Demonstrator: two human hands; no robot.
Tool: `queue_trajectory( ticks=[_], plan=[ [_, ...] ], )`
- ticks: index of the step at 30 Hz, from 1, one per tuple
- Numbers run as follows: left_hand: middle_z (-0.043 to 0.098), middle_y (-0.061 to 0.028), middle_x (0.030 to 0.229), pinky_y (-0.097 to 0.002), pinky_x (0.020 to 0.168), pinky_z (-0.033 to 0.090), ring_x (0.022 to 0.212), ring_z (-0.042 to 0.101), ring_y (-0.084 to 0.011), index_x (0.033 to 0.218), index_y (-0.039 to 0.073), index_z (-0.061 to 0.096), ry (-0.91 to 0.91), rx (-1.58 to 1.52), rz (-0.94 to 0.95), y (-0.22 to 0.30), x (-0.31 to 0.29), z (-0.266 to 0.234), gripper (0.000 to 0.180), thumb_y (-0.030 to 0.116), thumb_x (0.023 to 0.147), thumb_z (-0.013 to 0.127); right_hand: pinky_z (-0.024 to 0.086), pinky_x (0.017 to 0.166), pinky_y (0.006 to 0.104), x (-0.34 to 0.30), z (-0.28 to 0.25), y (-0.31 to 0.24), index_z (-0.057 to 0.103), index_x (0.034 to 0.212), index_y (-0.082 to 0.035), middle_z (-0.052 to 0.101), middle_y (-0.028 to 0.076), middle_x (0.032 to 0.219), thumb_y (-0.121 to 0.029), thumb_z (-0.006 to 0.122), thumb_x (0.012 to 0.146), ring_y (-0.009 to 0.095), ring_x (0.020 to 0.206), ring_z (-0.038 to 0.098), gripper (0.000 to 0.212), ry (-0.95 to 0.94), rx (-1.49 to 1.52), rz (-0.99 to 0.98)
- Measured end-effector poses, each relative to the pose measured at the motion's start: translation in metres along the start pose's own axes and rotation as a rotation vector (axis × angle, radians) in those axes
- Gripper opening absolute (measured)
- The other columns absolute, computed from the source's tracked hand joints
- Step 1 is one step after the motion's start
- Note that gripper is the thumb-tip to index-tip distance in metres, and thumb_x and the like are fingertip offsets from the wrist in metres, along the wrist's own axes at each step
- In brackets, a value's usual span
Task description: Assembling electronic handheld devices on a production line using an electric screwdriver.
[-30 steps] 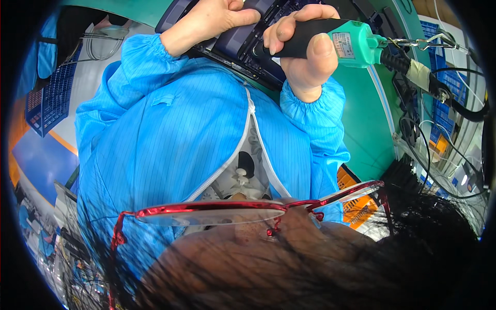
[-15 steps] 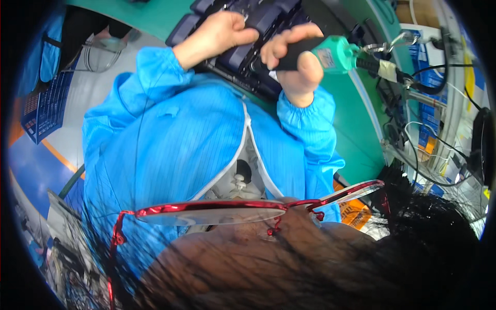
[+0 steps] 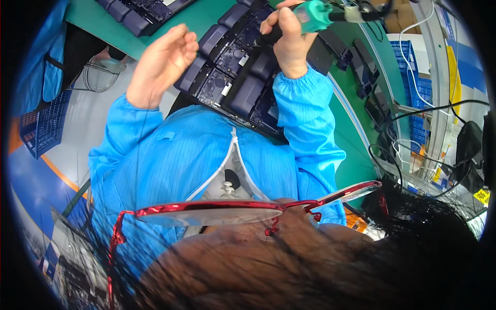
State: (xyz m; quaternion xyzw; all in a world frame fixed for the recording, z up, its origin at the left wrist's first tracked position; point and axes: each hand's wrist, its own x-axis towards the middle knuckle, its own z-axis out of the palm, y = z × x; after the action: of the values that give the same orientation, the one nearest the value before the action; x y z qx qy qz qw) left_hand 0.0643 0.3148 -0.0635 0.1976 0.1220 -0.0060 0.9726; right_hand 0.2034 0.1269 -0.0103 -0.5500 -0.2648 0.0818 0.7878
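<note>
Green and black, the tool [image 3: 314,16] sits in the right hand [image 3: 291,44]. That hand's thumb and fingers are wrapped around it. Its thin end points toward the dark parts [image 3: 245,95], which lie side by side on the green worktop [image 3: 103,32], right in front of the person. I can't tell if the tip touches them. The left hand [image 3: 163,67] hangs in the air, just left of the parts. Its fingers are a bit bent and hold nothing. More dark blocks [image 3: 135,19] lie farther off, at the upper left.

To use the tool well, I think the right hand should keep it straight over its spot, with a firm but not hard squeeze. A slanted tip could slip and scratch. The left hand could press softly on the edge of the parts so they don't slide, with its fingers well away from the tip. The little boards [image 3: 231,59] look easy to hurt, so go slowly. The black cord [image 3: 375,14] should hang loose.
</note>
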Motion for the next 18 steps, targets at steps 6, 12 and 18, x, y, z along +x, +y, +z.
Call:
queue_trajectory(
  ticks=[6, 12, 18],
  plan=[
    [0.055, -0.0143, 0.109, -0.0288, 0.086, 0.052, 0.102, 0.057, -0.0235, 0.120, -0.006, 0.045, 0.192, 0.158, 0.029, -0.013, 0.014, -0.017, 0.032, -0.001, 0.089, 0.053, 0.045, 0.050, 0.0282, -0.027, -0.036, -0.016, 0.051, 0.096, -0.003, 0.054, 0.006, 0.065, -0.018, 0.061, 0.083, 0.015, 0.051, 0.053, 0.022, 0.049, -0.122, -0.004],
    [0.056, -0.0119, 0.099, -0.0255, 0.079, 0.051, 0.085, 0.056, -0.0185, 0.124, -0.005, 0.042, 0.160, 0.313, 0.023, -0.015, 0.114, -0.104, 0.032, 0.001, 0.093, 0.046, 0.044, 0.047, 0.0237, -0.055, -0.058, 0.017, 0.055, 0.086, 0.000, 0.057, 0.004, 0.063, -0.015, 0.066, 0.079, 0.011, 0.050, 0.054, 0.019, 0.203, -0.185, -0.116],
    [0.058, -0.0051, 0.092, -0.0248, 0.073, 0.051, 0.077, 0.056, -0.0114, 0.118, 0.000, 0.046, 0.163, 0.465, 0.088, -0.053, 0.155, -0.086, 0.024, 0.007, 0.095, 0.047, 0.043, 0.046, 0.0244, -0.071, -0.092, 0.020, 0.055, 0.086, 0.001, 0.056, 0.004, 0.062, -0.016, 0.064, 0.080, 0.011, 0.049, 0.053, 0.020, 0.268, -0.182, -0.132]
  ],
)
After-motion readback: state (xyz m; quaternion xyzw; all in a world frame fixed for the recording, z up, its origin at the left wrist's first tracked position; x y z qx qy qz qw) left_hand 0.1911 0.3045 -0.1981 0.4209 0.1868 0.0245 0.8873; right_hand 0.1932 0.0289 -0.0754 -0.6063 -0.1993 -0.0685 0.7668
